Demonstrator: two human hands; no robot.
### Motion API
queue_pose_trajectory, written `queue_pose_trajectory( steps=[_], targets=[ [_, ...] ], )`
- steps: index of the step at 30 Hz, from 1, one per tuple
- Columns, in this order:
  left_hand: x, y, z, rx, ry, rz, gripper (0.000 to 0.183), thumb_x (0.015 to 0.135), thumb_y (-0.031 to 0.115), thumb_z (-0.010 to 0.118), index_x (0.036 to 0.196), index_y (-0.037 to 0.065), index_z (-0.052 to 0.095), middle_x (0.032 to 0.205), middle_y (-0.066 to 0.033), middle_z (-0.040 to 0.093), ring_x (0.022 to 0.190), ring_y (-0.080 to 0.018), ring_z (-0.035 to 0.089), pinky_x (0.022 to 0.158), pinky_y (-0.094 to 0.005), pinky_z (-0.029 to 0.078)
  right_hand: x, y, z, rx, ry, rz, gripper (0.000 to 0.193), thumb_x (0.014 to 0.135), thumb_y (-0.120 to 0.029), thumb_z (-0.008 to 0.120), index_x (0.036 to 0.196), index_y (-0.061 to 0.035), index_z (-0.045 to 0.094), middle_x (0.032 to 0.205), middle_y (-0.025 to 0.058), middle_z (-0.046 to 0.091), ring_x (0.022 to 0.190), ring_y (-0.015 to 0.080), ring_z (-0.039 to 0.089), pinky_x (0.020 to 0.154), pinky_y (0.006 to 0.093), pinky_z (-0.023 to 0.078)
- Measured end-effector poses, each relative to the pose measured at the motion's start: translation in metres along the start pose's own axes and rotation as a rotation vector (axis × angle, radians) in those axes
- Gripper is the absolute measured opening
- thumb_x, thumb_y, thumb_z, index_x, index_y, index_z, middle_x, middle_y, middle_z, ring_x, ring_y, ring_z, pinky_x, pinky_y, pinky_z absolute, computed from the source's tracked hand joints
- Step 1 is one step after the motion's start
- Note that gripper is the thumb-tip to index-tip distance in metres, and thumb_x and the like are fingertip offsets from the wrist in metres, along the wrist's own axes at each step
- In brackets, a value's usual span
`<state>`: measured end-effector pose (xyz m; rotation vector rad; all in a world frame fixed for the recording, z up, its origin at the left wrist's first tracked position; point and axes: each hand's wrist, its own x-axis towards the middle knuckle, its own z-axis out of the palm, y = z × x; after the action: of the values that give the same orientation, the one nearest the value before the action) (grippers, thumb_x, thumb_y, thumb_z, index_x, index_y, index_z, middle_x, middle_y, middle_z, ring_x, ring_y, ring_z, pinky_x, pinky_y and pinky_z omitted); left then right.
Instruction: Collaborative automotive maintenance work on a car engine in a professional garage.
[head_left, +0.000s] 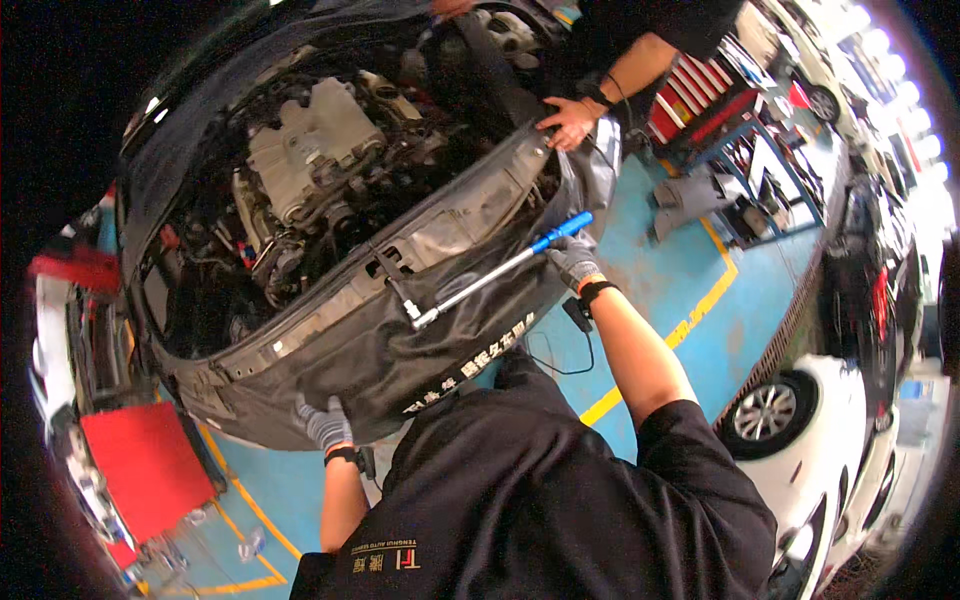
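Note:
My right hand (575,263), in a grey glove, is closed round the blue handle of a long socket wrench (487,284). The wrench's silver shaft slants down to the left, and its head lies over the front edge of the engine bay. My left hand (324,423), in a striped glove, rests with fingers apart against the black fender cover (470,345) draped over the car's front. Behind the cover, the open bay shows an engine with a grey top cover (315,145). Another person's bare hand (572,122) is on the front panel at the right.
A red tool cabinet (695,95) and a blue-framed cart (770,185) stand at the right. Nearer, at the lower right, is a white car (825,440). A red panel-like object (145,468) is at the left. Yellow lines (700,310) cross the blue floor.

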<state>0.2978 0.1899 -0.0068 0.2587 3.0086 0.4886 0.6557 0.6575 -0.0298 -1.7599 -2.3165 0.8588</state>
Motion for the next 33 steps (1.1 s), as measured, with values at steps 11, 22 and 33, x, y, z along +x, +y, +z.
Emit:
queue_pose_trajectory(
  steps=[11,22,33],
  targets=[
    [-0.086,0.094,0.039,0.147,-0.168,0.093,0.106,0.074,0.033,0.077,0.155,0.011,0.014,0.16,-0.0222,0.012,0.144,-0.0445,0.02,0.118,-0.048,0.024,0.036,0.01,-0.031,-0.357,-0.096,-0.362,0.066,0.076,-0.042,0.07,0.132,-0.0117,0.053,0.143,0.0144,0.046,0.137,0.0321,0.037,0.116,0.0486,0.027],
    [-0.085,0.127,0.024,0.155,-0.378,-0.084,0.122,0.067,0.035,0.086,0.157,0.015,0.005,0.162,-0.0176,-0.002,0.147,-0.037,0.018,0.116,-0.0393,0.031,0.054,0.039,-0.018,-0.389,-0.028,-0.512,0.074,0.068,-0.047,0.073,0.129,-0.0082,0.056,0.138,0.0215,0.048,0.133,0.04,0.038,0.116,0.056,0.022],
    [-0.08,0.109,0.035,0.075,-0.286,-0.062,0.116,0.065,0.033,0.088,0.154,0.011,0.017,0.161,-0.0217,0.003,0.146,-0.0385,0.02,0.117,-0.0396,0.028,0.061,0.047,-0.009,-0.335,0.001,-0.573,0.074,0.065,-0.048,0.071,0.124,-0.0051,0.058,0.132,0.0216,0.049,0.13,0.0433,0.038,0.115,0.0591,0.019]
  ],
)
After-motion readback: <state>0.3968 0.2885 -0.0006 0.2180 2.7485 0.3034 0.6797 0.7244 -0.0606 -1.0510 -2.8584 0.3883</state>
